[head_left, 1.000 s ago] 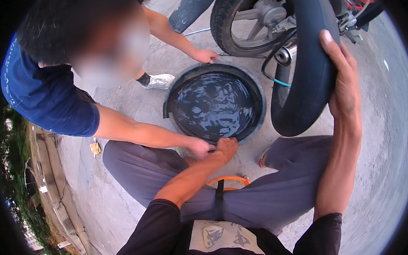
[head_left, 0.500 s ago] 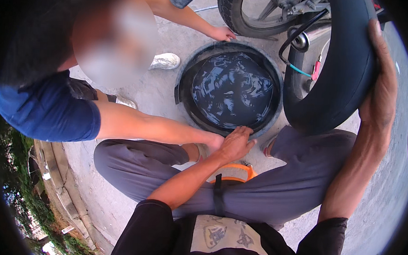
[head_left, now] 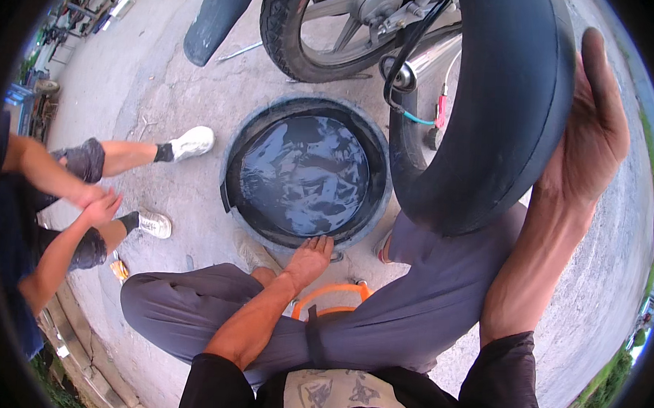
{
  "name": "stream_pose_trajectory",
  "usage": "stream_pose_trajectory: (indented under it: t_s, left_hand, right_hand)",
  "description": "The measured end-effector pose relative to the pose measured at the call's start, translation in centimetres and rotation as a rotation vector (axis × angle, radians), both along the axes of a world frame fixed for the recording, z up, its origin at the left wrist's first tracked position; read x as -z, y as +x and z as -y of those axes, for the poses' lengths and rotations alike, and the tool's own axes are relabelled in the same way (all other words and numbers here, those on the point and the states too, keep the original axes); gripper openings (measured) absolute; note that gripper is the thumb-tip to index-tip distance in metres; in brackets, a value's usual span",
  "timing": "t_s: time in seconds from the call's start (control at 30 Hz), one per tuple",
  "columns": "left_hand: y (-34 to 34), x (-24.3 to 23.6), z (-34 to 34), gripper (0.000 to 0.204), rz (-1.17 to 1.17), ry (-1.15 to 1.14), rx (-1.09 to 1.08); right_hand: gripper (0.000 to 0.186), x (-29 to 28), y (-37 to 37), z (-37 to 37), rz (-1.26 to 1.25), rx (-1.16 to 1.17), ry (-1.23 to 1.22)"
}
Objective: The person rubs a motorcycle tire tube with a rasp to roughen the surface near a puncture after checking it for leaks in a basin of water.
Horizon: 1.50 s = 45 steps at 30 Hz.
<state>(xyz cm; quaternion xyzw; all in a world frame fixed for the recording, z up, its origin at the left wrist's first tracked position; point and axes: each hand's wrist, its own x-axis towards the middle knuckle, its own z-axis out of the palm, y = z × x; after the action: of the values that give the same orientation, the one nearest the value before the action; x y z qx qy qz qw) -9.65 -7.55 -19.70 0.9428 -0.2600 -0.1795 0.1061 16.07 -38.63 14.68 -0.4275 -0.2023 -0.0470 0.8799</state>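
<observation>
A round black rubber basin (head_left: 235, 134) of dark, rippling water (head_left: 306, 174) stands on the ground before me. The fingers of my left hand (head_left: 310, 258) are hooked over its near rim. A fat black inner tube (head_left: 516, 132), swollen with air, stands upright at the right, its lower end by my right thigh. My right hand (head_left: 589, 142) holds its outer right side, thumb stretched up and fingers partly hidden behind the tube. A black hose with a turquoise end and a red fitting (head_left: 440, 110) shows through the tube's opening.
Beyond the basin is a motorcycle wheel (head_left: 276, 34) with a silver exhaust (head_left: 428, 62). Another person (head_left: 72, 200) stands at the left, hands together. An orange stool frame (head_left: 330, 288) sits between my legs. A curb (head_left: 79, 354) runs at the lower left.
The other person has let go of the basin rim and stepped back to the left. My view has shifted right. My left hand stays at the near rim, my right at the tube.
</observation>
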Motion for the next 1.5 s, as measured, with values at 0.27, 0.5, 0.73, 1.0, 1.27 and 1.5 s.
stream_pose_trajectory:
  t_s: [0.27, 0.5, 0.73, 1.0, 1.27, 1.5]
  left_hand:
    - [4.4, -0.5, 7.0, 0.046, -0.046, -0.043, -0.048]
    - [7.2, 2.1, 13.0, 0.048, -0.091, -0.229, -0.122]
    - [9.5, 2.8, 17.4, 0.043, -0.207, -0.206, -0.309]
    - [12.8, 1.5, 21.7, 0.042, -0.304, 0.015, -0.518]
    - [13.2, -2.1, 18.6, 0.057, -0.333, -0.170, -0.337]
    - [10.9, -6.2, 4.7, 0.061, -0.143, -0.235, -0.339]
  right_hand:
    - [0.033, -0.4, -0.1, -0.6, 0.079, -0.163, 0.101]
    - [0.021, -1.7, -1.5, -4.7, -0.047, -0.066, 0.085]
    - [0.088, -2.7, -2.8, -7.5, -0.256, -0.073, 0.005]
    - [0.107, -2.2, -2.4, -8.6, -0.215, -0.234, 0.250]
    - [0.115, 3.7, -7.1, -10.9, -0.148, -0.204, -0.352]
    - [0.114, 13.1, -10.1, -8.2, 0.049, -0.265, -1.008]
